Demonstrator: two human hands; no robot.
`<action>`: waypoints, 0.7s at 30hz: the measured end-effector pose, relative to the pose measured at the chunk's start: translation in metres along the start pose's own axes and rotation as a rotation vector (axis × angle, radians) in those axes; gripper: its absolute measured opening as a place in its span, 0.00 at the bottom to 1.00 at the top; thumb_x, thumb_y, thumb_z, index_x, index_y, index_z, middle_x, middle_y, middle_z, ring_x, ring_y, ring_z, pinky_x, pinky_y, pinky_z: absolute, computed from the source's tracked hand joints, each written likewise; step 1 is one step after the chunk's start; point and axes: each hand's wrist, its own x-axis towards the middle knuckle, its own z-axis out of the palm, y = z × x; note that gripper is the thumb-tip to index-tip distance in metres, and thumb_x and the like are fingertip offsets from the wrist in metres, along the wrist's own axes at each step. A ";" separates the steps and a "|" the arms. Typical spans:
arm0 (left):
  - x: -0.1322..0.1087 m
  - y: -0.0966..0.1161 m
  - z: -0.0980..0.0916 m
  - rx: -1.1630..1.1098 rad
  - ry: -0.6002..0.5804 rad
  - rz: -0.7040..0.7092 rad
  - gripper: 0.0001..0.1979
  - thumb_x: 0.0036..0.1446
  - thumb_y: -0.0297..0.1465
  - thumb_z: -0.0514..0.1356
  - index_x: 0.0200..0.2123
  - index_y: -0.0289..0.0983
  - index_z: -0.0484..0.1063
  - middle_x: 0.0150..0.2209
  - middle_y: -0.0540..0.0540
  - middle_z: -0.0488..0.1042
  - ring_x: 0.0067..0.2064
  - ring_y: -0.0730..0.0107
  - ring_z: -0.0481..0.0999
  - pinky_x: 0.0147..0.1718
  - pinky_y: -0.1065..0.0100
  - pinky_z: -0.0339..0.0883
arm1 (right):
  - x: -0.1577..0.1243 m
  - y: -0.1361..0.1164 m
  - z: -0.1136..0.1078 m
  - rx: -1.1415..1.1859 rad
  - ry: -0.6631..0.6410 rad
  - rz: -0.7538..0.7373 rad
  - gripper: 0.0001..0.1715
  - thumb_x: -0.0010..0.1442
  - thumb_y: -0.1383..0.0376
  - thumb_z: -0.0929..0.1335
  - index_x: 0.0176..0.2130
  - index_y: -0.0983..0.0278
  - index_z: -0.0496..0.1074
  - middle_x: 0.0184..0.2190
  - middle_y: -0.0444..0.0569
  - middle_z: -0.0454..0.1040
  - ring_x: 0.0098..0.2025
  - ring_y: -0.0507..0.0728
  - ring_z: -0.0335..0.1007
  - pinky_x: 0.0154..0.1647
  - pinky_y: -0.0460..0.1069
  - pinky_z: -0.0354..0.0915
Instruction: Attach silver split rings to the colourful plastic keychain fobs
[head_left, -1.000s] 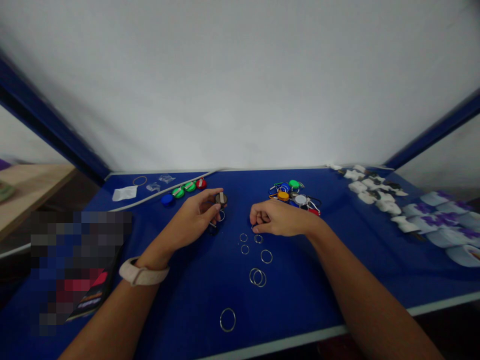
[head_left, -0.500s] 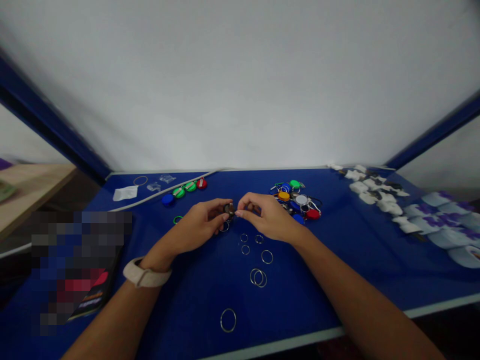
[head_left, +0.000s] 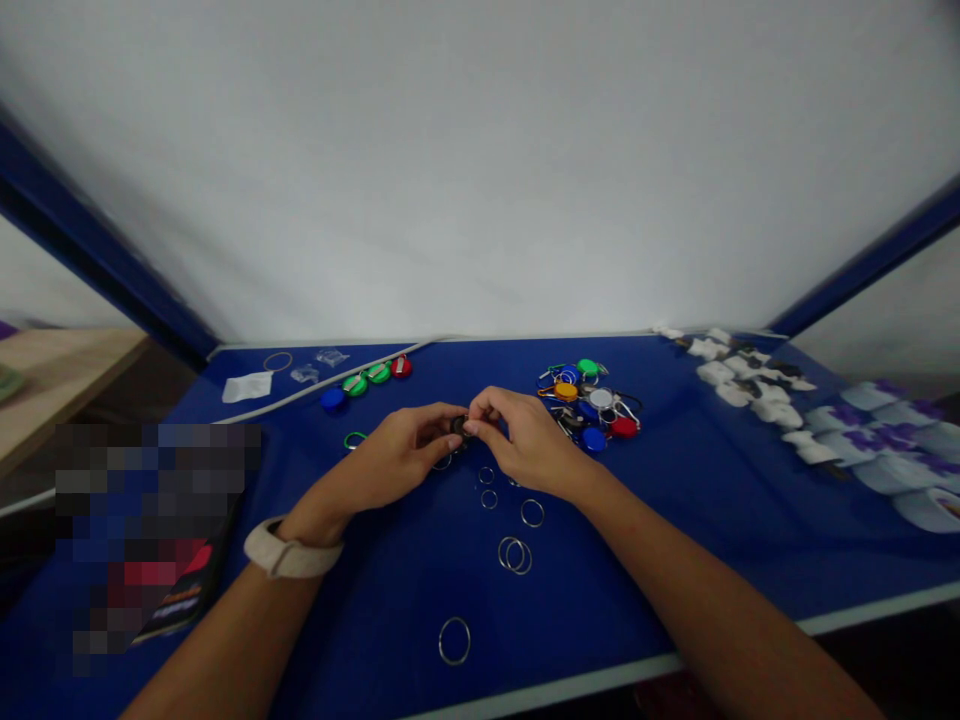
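A small dark round badge reel (head_left: 460,427) is held up between my hands, above the blue table. Thumb and fingers of my left hand (head_left: 397,452) close around its left side. My right hand (head_left: 523,437) pinches the reel's right edge, and its fingertips cover part of it. Beneath my left fingers a metal ring (head_left: 442,462) shows in part. Several split rings lie in front of the hands, including a large ring (head_left: 440,641) close to me and two overlapping rings (head_left: 500,556). A green carabiner loop (head_left: 352,440) peeks out beside my left hand.
Right of my hands lies a pile of coloured badge reels (head_left: 594,439). A row of green, red and blue reels (head_left: 355,384) sits behind a white cable (head_left: 281,405). White pieces (head_left: 750,385) and pale cup-like items (head_left: 889,465) occupy the right side. A dark pouch (head_left: 199,570) lies left.
My right hand has moved slightly left and closed in on the dark badge reel, bringing both hands together. The reel has turned, and its metal clip no longer shows plainly.
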 end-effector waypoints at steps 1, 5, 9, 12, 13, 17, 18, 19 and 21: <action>0.000 0.000 0.000 0.001 -0.002 0.002 0.15 0.62 0.32 0.57 0.49 0.34 0.73 0.37 0.44 0.76 0.42 0.62 0.75 0.43 0.61 0.69 | 0.000 -0.001 0.000 -0.005 0.003 0.005 0.03 0.63 0.69 0.66 0.34 0.63 0.68 0.29 0.44 0.71 0.31 0.52 0.65 0.34 0.48 0.59; -0.001 0.000 -0.001 -0.008 -0.013 0.020 0.15 0.62 0.33 0.57 0.49 0.34 0.73 0.38 0.44 0.76 0.42 0.62 0.75 0.43 0.61 0.69 | 0.002 -0.002 -0.001 -0.007 0.004 0.007 0.04 0.63 0.69 0.66 0.34 0.63 0.67 0.30 0.45 0.71 0.32 0.52 0.66 0.34 0.48 0.59; -0.004 0.003 0.001 -0.026 -0.047 0.024 0.14 0.61 0.34 0.59 0.48 0.36 0.74 0.38 0.44 0.77 0.40 0.63 0.75 0.40 0.63 0.69 | 0.002 0.000 -0.006 -0.028 0.040 0.027 0.05 0.63 0.70 0.65 0.33 0.63 0.66 0.29 0.45 0.71 0.31 0.52 0.66 0.34 0.48 0.59; -0.005 0.007 0.002 -0.054 -0.040 0.011 0.14 0.61 0.36 0.59 0.46 0.36 0.74 0.37 0.45 0.76 0.38 0.65 0.74 0.38 0.65 0.69 | 0.002 0.002 -0.009 -0.007 0.049 0.014 0.04 0.63 0.69 0.65 0.34 0.63 0.67 0.30 0.45 0.71 0.31 0.52 0.66 0.34 0.48 0.60; -0.005 0.008 0.002 -0.066 -0.031 0.004 0.14 0.61 0.37 0.59 0.46 0.36 0.74 0.37 0.45 0.76 0.37 0.66 0.73 0.37 0.66 0.68 | 0.002 0.002 -0.009 0.010 0.053 0.008 0.04 0.64 0.69 0.65 0.34 0.63 0.67 0.30 0.45 0.71 0.31 0.52 0.66 0.34 0.48 0.60; -0.003 0.009 0.000 -0.069 0.042 -0.026 0.15 0.64 0.41 0.56 0.38 0.35 0.74 0.32 0.48 0.74 0.30 0.73 0.69 0.31 0.70 0.64 | 0.002 0.002 -0.002 0.072 0.095 0.015 0.05 0.65 0.64 0.66 0.36 0.63 0.69 0.29 0.44 0.72 0.29 0.51 0.65 0.33 0.48 0.60; -0.003 0.009 -0.001 -0.058 0.063 -0.033 0.15 0.64 0.41 0.56 0.36 0.35 0.73 0.31 0.49 0.73 0.29 0.74 0.67 0.30 0.70 0.62 | 0.002 0.002 0.001 0.073 0.112 0.018 0.06 0.65 0.64 0.66 0.36 0.63 0.69 0.29 0.44 0.72 0.29 0.51 0.65 0.33 0.48 0.60; -0.002 0.008 -0.002 -0.045 0.085 -0.035 0.15 0.64 0.41 0.56 0.35 0.35 0.73 0.29 0.50 0.72 0.28 0.74 0.66 0.29 0.71 0.61 | 0.001 0.001 0.003 0.065 0.132 0.020 0.06 0.65 0.63 0.66 0.37 0.64 0.70 0.30 0.44 0.73 0.30 0.51 0.66 0.33 0.48 0.60; -0.001 0.005 -0.005 -0.029 0.142 -0.031 0.14 0.63 0.40 0.57 0.34 0.35 0.73 0.29 0.50 0.72 0.27 0.74 0.66 0.27 0.71 0.60 | 0.000 0.000 0.008 0.030 0.168 0.018 0.07 0.67 0.64 0.64 0.39 0.64 0.70 0.32 0.46 0.74 0.32 0.53 0.67 0.36 0.49 0.60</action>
